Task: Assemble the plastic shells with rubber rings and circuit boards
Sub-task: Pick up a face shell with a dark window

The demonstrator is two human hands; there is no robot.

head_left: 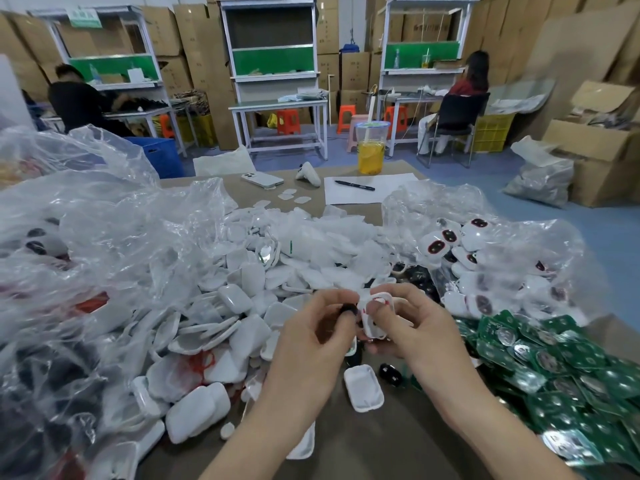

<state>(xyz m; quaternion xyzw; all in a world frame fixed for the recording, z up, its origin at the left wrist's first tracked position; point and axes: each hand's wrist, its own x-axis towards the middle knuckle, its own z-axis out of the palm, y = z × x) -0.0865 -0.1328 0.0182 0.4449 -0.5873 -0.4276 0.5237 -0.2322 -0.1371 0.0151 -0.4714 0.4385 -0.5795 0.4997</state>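
Hands pinched shut: right hand (408, 327) grips glossy white rounded shell (372, 315); left hand (311, 337) nips small black rubber ring (349, 310).

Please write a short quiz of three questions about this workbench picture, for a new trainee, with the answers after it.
1. True or false: the right hand holds a white shell.
2. The green boards are piled on which side of the person? A) left B) right C) behind the drink cup
3. Fill in: the left hand pinches a small ____ part beside the shell.

Key: 1 true; 2 B; 3 black.

Note: the pen lies on the paper, far from both hands.
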